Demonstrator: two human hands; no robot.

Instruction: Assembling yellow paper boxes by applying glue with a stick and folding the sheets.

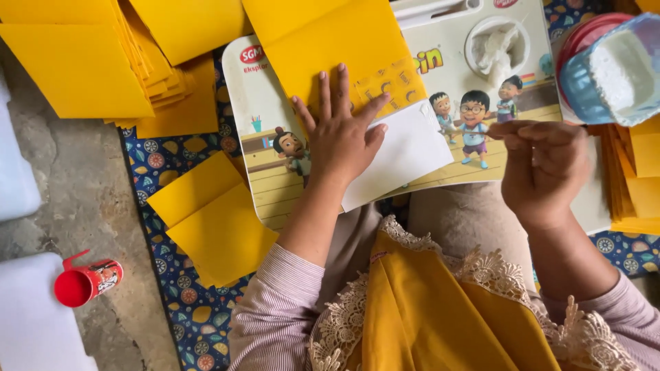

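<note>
Head view: left hand (pixel 342 137) presses flat, fingers spread, on yellow envelope (pixel 344 48); right hand (pixel 543 172) curls shut, pinching a thin stick (pixel 481 130)

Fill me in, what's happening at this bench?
A person sits over a cartoon-printed board used as a work surface. The left hand presses flat on a white sheet tucked under a yellow paper piece. The right hand is pinched shut on something too small to identify. Yellow paper stacks lie around, and a small dish of white paste sits on the board.
</note>
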